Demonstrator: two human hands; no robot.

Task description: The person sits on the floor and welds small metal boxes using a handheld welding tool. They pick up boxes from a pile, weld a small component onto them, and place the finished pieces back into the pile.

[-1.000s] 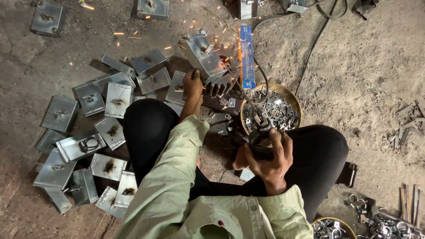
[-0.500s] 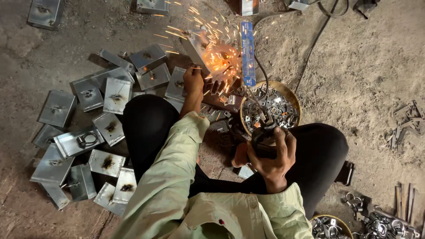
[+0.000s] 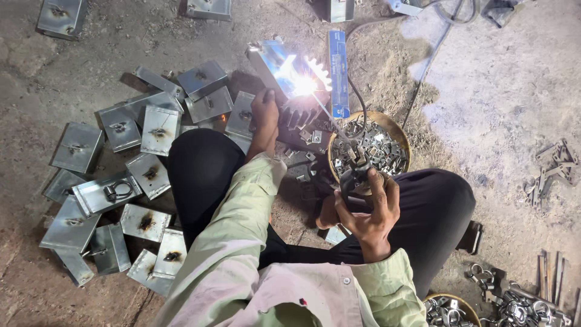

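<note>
Two hands work: right hand (image 3: 366, 212) grips the electrode holder (image 3: 352, 172), left hand (image 3: 265, 118) steadies one metal plate (image 3: 275, 66).

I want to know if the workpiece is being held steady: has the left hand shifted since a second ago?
No. The left hand sits at the same spot beside the blue strip and above the round bowl.

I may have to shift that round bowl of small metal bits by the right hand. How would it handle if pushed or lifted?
The bowl is heaped with small metal pieces, so it is probably heavy for its size. Pushed over the gritty dirt floor it would likely drag, not slide. Tilted, the loose pieces could spill.
</note>
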